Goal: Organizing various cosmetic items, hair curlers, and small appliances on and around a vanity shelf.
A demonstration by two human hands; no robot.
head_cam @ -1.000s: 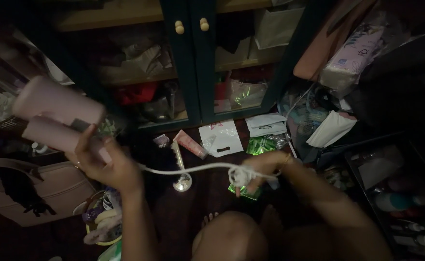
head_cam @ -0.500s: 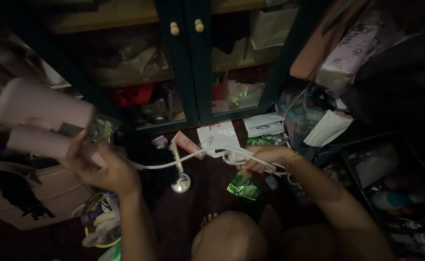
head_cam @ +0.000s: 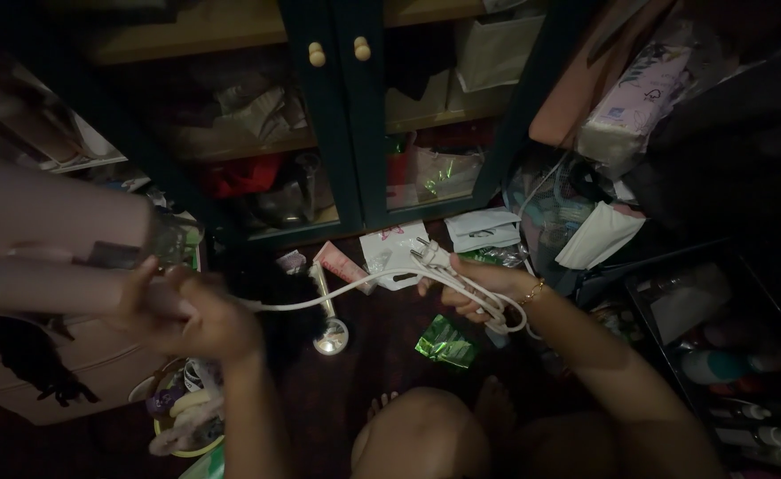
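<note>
My left hand [head_cam: 191, 319] grips the folded handle of a pink hair dryer [head_cam: 49, 235], which is blurred at the left edge. Its white cord [head_cam: 319, 300] runs across to my right hand [head_cam: 475, 288]. That hand is shut on a bundle of cord loops, and the white plug [head_cam: 429, 255] sticks up above the fingers. A thin bracelet sits on my right wrist. My bare knee [head_cam: 422, 435] is at the bottom centre.
A dark green cabinet with glass doors [head_cam: 346, 133] stands ahead, packed with clutter. On the dark floor lie a pink tube [head_cam: 346, 263], a white plastic bag [head_cam: 395, 244], green foil wrappers [head_cam: 445, 341] and a small round mirror [head_cam: 331, 335]. A beige handbag [head_cam: 62, 355] lies left, a bin of bottles [head_cam: 728, 355] right.
My right hand rose from near the floor and gathered the cord into loops, with the plug now standing up. The hair dryer shifted left and lower in my left hand.
</note>
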